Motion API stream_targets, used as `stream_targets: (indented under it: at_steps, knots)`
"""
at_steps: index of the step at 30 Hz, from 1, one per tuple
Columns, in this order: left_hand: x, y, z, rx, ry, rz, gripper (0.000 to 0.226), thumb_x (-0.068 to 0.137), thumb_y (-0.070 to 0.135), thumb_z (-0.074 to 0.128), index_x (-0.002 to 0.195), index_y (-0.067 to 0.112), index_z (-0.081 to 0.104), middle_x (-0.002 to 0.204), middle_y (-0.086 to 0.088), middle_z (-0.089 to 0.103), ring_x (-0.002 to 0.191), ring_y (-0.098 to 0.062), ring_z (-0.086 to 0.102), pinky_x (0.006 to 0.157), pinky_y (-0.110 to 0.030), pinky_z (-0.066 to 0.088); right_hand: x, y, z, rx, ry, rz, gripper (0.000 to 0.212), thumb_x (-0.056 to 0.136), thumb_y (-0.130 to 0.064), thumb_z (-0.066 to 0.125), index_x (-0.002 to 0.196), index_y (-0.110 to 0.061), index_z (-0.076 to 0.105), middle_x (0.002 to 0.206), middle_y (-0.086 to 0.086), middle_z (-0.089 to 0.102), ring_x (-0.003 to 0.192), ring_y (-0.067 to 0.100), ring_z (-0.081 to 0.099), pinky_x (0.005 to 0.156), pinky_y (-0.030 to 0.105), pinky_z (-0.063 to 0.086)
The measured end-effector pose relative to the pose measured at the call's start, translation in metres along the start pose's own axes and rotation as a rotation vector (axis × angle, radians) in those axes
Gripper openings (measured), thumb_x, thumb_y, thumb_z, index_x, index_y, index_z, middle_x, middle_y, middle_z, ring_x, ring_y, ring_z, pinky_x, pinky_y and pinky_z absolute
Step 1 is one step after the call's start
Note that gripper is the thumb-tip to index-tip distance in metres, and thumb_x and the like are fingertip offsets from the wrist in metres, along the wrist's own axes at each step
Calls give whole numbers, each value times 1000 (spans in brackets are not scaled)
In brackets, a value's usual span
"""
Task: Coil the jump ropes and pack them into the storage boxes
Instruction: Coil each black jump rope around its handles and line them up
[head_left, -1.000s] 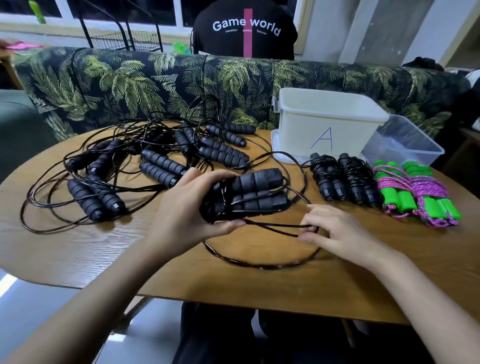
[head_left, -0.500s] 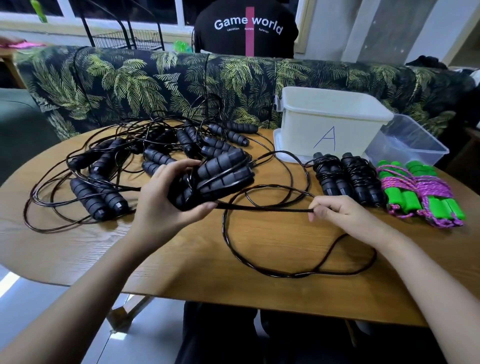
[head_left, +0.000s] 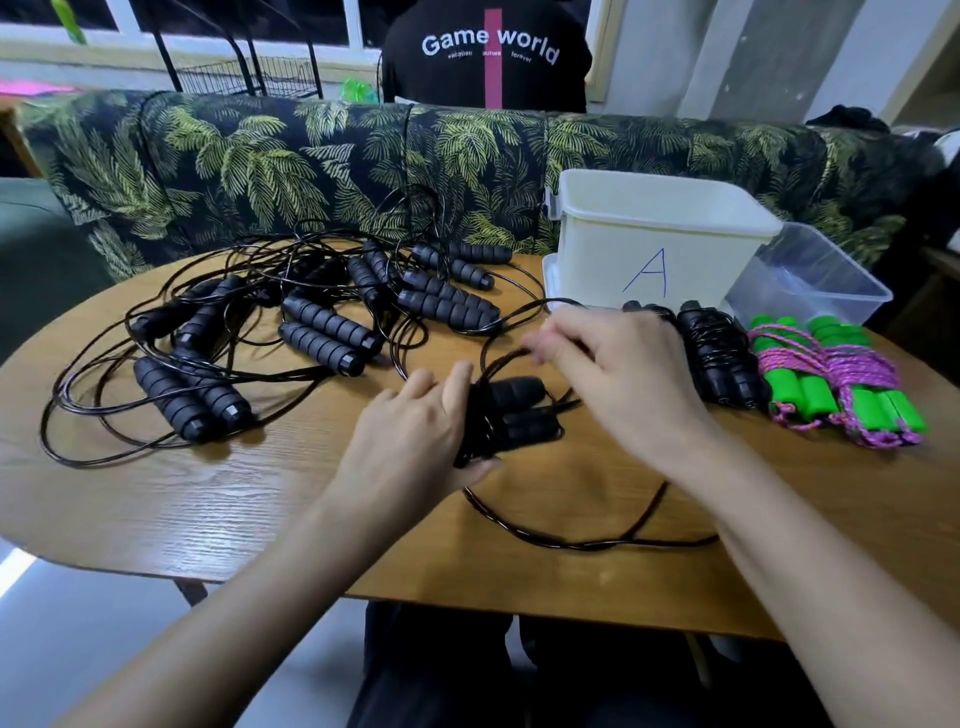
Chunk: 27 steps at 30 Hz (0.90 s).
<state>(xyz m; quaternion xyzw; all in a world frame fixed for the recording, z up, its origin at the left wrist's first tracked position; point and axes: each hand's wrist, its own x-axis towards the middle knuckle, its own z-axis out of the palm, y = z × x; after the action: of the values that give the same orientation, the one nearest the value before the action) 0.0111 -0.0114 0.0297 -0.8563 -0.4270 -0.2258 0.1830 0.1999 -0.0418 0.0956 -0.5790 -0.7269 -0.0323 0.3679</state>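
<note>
Handles (head_left: 517, 389) clamped together in my left hand (head_left: 410, 447) as core; right hand (head_left: 628, 379) pinches cord (head_left: 571, 543), looping it over them for tight coil.

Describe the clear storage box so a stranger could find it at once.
Start at the wooden table's far right end. Two boxes stand there; the clear storage box is right of the white box marked A, behind the green-handled ropes. It alone is see-through and unmarked.

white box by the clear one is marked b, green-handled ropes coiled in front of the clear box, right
Not b: the head view shows a blue A on the white storage box. It does sit by the clear box, with the green-handled ropes coiled in front.
</note>
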Motion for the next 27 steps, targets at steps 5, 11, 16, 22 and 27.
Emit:
stream_targets:
  at_steps: [5,11,16,22,27]
  knots:
    - [5,-6,-2,76,4,-157,73,73,65,69,117,7,61,82,-5,67,72,-26,62,46,-30,41,-58,-9,5,-73,1,-96,38,97,-41,43,82,-22,73,55,-13,58,50,10,54,54,23,35]
    - [12,-9,-10,-83,11,-279,85,69,81,46,124,17,57,97,-4,68,84,-29,65,57,-27,32,-88,3,15,-124,53,-154,34,101,-33,44,95,-18,73,68,-8,66,53,16,58,47,32,47]
    - [12,-20,-5,-328,5,-274,104,58,94,44,132,21,52,115,1,68,104,-25,63,67,-31,43,-95,14,34,-246,10,-180,29,98,-22,50,114,-11,71,67,-7,53,52,11,49,49,22,33]
    - [10,-7,-5,-645,4,-323,98,52,90,56,127,27,54,108,11,67,101,-14,64,76,-34,51,-99,15,71,-418,12,-327,46,82,-6,76,126,-3,64,72,-1,54,60,14,55,51,29,38]
    - [8,-13,-3,-472,138,-295,80,62,79,59,124,29,54,102,10,65,96,-16,61,71,-34,51,-90,33,68,-420,34,-358,31,96,-24,61,125,-13,65,78,-3,62,64,16,61,50,30,46]
